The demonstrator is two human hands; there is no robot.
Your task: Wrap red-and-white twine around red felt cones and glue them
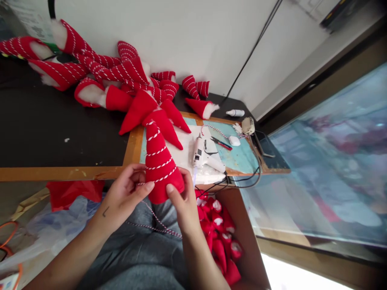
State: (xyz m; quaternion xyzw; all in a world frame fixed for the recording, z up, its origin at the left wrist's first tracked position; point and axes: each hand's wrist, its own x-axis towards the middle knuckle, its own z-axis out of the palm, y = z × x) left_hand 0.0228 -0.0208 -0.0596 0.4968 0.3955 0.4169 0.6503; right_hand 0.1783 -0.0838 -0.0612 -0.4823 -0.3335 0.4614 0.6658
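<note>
Between my hands stands a red felt cone point(161, 161), its tip pointing away from me and red-and-white twisted cord point(160, 166) wound round it in several bands. My left hand point(128, 193) pinches the cord against the cone's lower left side with thumb and fingers. On the lower right, my right hand point(183, 197) grips the cone, thumb on its front and fingers behind. The cord's loose length trails down over my lap. Just past the cone's tip lie plain red cones point(165, 125). A white glue gun point(205, 155) rests to the right.
Striped red cones with white stuffing point(121, 68) are heaped along the wall. Pliers point(222, 143), a white bottle point(235, 112) and a phone point(264, 143) lie on the table's right. Below, a cardboard box point(248, 233) holds more red pieces. Cables hang over the table edge point(193, 175).
</note>
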